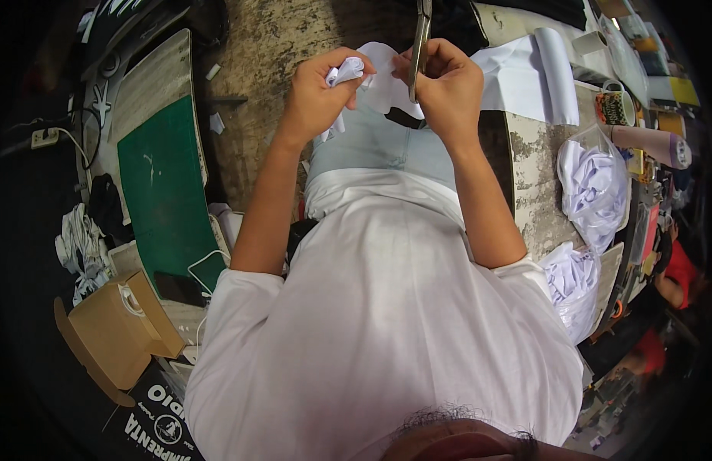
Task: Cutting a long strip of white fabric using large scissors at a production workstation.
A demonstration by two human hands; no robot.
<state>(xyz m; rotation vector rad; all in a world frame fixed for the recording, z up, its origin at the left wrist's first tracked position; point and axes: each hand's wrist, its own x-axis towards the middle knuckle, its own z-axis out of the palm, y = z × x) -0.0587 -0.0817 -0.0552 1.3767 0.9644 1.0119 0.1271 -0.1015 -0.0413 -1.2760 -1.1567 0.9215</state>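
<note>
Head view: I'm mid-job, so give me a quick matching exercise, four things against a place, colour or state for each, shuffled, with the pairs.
Things:
1. metal tool
2. white bundle
3. flat sheet on the left
4. cardboard box

Place, colour or state:
A. green
B. in the left hand
C. standing open at the lower left
D. in the right hand

Pairs: 1-D, 2-B, 3-A, 4-C.

Soft, even light falls on the white shirt [371, 292] — the fisheye rim sinks to black, bending straight edges.
</note>
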